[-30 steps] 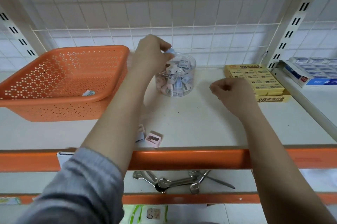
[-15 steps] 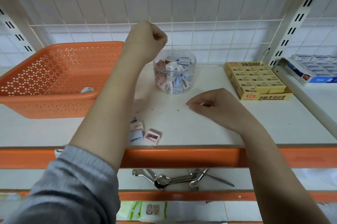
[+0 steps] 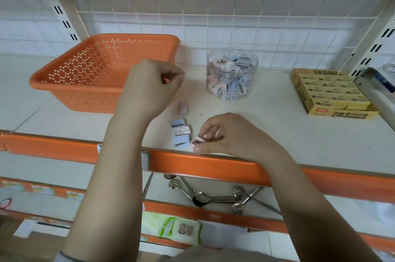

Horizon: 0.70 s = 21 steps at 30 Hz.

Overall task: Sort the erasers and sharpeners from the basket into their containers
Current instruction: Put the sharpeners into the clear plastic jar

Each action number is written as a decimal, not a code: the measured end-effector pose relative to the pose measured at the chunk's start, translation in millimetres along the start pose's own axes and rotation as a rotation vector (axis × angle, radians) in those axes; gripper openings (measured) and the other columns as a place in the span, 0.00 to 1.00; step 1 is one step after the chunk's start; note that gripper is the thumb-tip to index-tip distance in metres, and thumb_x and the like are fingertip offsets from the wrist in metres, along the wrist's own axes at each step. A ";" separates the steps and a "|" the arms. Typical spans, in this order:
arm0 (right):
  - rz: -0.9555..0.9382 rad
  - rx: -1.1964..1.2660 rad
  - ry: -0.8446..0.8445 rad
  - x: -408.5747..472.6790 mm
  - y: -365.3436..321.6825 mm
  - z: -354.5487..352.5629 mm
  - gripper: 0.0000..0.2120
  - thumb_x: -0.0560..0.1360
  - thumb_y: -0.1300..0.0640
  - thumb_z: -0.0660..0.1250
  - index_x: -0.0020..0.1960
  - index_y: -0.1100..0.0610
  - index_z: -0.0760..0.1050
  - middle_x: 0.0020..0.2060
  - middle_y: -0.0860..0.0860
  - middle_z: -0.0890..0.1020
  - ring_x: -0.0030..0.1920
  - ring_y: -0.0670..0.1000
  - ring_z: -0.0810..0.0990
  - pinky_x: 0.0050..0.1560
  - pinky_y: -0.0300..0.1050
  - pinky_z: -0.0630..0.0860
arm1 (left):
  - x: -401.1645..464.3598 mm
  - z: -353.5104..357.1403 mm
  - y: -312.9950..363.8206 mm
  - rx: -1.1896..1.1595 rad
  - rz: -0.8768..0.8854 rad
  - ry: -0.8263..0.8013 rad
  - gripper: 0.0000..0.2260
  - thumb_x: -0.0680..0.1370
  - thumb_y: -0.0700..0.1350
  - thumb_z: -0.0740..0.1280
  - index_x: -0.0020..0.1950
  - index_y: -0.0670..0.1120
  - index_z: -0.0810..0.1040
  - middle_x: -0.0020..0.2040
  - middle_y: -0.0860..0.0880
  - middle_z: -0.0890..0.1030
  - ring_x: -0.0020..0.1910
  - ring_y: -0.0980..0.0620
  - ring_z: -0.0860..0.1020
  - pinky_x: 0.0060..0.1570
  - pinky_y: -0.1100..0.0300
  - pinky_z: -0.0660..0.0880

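The sorting is judged to be near its end; the jar (image 3: 232, 73) at the back of the shelf (image 3: 277, 133) is seen nearly full of sharpeners, and the eraser box (image 3: 329, 93) at the right is packed with yellow erasers; no items can be made out in the basket (image 3: 102, 73), though its floor is partly hidden by the near wall. A small group of sharpeners (image 3: 180, 131) is left loose near the shelf's front edge, with one more (image 3: 183, 108) just behind; a pink sharpener (image 3: 197, 141) is pinched between thumb and fingertips of the right hand (image 3: 230, 135). The left hand (image 3: 149, 88) is held above the shelf beside the basket, fingers curled; whether anything is held in it cannot be told. Transfer of the loose sharpeners to the jar is judged to remain.
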State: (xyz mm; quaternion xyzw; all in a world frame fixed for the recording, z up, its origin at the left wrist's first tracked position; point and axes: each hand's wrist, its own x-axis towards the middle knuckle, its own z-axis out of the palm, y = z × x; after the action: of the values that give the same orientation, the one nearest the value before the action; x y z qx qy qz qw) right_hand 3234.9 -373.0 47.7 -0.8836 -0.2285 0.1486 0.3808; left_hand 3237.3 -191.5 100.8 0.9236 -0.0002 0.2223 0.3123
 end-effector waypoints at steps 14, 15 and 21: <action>0.091 -0.034 0.351 2.5 27.8 -24.6 0.09 0.71 0.49 0.72 0.43 0.55 0.83 0.35 0.45 0.81 0.33 0.36 0.76 0.34 0.25 0.68 | -42.8 -4.1 -13.7 0.051 -0.123 -0.440 0.06 0.66 0.49 0.78 0.35 0.54 0.81 0.28 0.61 0.78 0.29 0.65 0.73 0.29 0.73 0.66; 0.100 -0.014 0.389 2.8 30.5 -27.7 0.09 0.71 0.50 0.72 0.43 0.55 0.83 0.35 0.44 0.81 0.33 0.34 0.75 0.34 0.23 0.67 | -43.5 -3.6 -13.0 0.080 -0.143 -0.472 0.08 0.65 0.49 0.78 0.34 0.56 0.80 0.26 0.61 0.77 0.29 0.64 0.73 0.29 0.73 0.65; 0.146 0.012 0.487 5.7 42.3 -36.3 0.09 0.72 0.50 0.71 0.43 0.56 0.83 0.35 0.42 0.80 0.32 0.31 0.74 0.33 0.21 0.65 | -40.9 6.3 -14.6 0.188 -0.174 -0.534 0.07 0.66 0.50 0.78 0.41 0.55 0.82 0.36 0.61 0.76 0.38 0.58 0.75 0.38 0.65 0.69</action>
State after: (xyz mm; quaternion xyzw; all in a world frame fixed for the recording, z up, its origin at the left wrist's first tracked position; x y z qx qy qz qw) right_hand 3268.0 -417.7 40.0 -0.9052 -0.0645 -0.0400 0.4182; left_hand 3205.1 -189.0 71.2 0.9708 0.0173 -0.0572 0.2321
